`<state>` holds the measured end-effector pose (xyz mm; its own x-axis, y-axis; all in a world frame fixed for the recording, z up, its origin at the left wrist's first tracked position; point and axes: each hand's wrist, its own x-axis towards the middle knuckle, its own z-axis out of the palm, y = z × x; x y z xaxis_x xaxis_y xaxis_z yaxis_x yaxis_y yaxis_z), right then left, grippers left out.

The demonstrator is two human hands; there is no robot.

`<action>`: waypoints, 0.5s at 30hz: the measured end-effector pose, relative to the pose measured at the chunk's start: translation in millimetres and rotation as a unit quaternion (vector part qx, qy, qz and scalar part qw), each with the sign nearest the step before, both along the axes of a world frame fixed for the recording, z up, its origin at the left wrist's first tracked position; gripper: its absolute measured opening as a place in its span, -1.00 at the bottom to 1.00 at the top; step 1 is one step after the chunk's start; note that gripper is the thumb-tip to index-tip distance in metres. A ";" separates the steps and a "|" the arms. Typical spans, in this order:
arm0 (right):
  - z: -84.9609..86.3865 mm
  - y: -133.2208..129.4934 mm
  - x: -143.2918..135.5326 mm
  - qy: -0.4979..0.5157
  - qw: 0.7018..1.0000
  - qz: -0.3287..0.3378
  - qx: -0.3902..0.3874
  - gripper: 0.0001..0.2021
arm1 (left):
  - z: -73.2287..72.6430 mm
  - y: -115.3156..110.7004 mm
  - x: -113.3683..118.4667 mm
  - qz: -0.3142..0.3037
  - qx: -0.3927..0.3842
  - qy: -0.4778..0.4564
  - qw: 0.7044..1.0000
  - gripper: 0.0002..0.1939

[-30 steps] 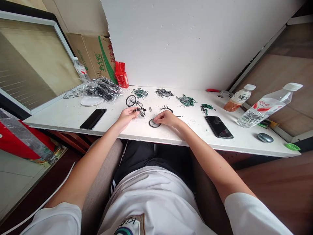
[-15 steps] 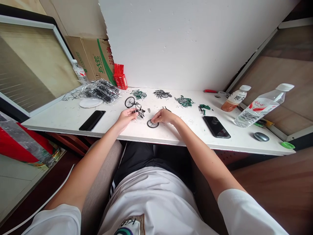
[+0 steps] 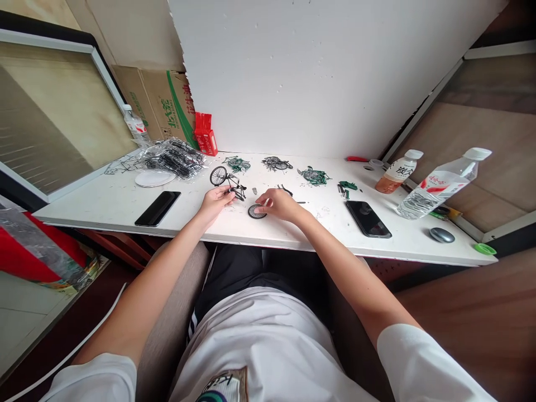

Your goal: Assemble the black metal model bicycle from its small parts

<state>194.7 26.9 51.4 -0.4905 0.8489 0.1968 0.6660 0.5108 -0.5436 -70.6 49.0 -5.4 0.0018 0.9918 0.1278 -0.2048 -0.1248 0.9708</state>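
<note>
Right hand (image 3: 280,203) has slid left, fingers pinched on loose wheel (image 3: 255,211).

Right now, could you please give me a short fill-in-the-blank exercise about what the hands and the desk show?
1. The left hand holds a small black model ____ frame with one wheel on it.
2. The right hand touches a loose black ____ lying on the desk.
3. Two black ____ lie flat on the desk, one at each side of the hands.

Missing words: bicycle; wheel; phones

Bright, even daylight; warped edges
</note>
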 end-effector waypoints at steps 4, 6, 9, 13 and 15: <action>7.9 -12.8 -2.0 -0.104 0.993 0.041 0.028 -0.65 | -1.0 1.0 -0.3 0.000 -0.005 -0.003 1.000 -0.42; 10.4 -20.7 -6.1 -0.150 0.987 0.054 0.035 -0.53 | -1.0 0.7 -0.4 -0.002 -0.004 -0.001 1.000 -0.43; 12.3 -34.5 -16.8 -0.182 0.979 0.073 0.058 -0.41 | -0.6 -0.6 -0.4 -0.004 -0.001 0.005 1.000 -0.44; 8.2 -59.4 -40.9 -0.218 0.965 0.083 0.116 -0.48 | 0.5 -2.8 -0.5 -0.005 0.005 0.014 1.000 -0.43; 3.3 -75.5 -55.8 -0.242 0.958 0.072 0.139 -0.62 | 1.2 -3.4 -0.4 -0.006 0.008 0.018 1.000 -0.43</action>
<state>139.0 -48.6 54.7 -0.6888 0.7139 0.1262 0.7179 0.6960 -0.0185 -70.9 45.6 -4.2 0.0180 0.9895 0.1433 -0.1722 -0.1381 0.9753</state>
